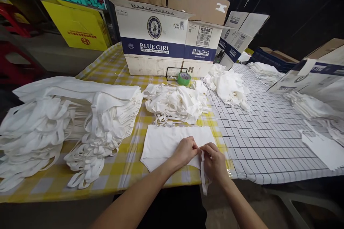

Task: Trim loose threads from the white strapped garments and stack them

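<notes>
A white cloth garment [163,143] lies flat in front of me on the yellow checked tablecloth [126,171], a seam running across its lower left part. My left hand [186,150] rests over the garment's right side, thumb and fingers pinched at its edge. Right beside it, my right hand [214,159] is closed in a pinch at the top of a thin white strap [203,177]. The strap hangs down past the table's front edge. Both sets of fingertips nearly touch, and what lies exactly between them is partly hidden.
Stacked white garments [80,94] with dangling straps fill the left. Behind the flat one sits a crumpled white heap [177,102], with green tape [184,78] and a beer carton [153,39] beyond. Another heap [228,86] lies on the grid-patterned cloth [242,143].
</notes>
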`<move>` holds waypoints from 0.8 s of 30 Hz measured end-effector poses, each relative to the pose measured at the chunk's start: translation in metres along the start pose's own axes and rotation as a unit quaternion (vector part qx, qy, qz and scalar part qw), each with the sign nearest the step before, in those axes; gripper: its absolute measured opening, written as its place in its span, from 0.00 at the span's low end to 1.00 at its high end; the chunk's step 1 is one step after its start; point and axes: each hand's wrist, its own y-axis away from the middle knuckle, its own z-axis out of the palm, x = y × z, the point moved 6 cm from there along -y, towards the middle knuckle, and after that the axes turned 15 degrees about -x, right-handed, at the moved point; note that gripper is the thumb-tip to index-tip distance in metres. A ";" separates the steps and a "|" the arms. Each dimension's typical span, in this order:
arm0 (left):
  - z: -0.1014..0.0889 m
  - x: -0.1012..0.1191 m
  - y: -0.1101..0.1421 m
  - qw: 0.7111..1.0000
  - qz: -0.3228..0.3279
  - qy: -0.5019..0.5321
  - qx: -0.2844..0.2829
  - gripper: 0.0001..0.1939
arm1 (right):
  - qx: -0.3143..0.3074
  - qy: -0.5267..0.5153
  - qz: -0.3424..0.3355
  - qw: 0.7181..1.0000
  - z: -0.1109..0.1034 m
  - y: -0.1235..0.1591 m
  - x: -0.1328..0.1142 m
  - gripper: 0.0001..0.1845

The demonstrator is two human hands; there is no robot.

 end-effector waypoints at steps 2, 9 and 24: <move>0.000 -0.001 0.000 1.000 0.004 0.001 0.000 0.06 | -0.011 0.045 -0.019 0.999 0.000 0.001 -0.002 0.14; -0.001 -0.001 0.002 1.000 0.010 -0.003 -0.013 0.07 | -0.041 -0.049 0.075 0.995 -0.001 0.010 0.010 0.14; 0.000 0.007 0.011 0.995 0.027 -0.035 -0.084 0.12 | -0.009 -0.501 0.277 0.820 -0.005 0.103 0.000 0.31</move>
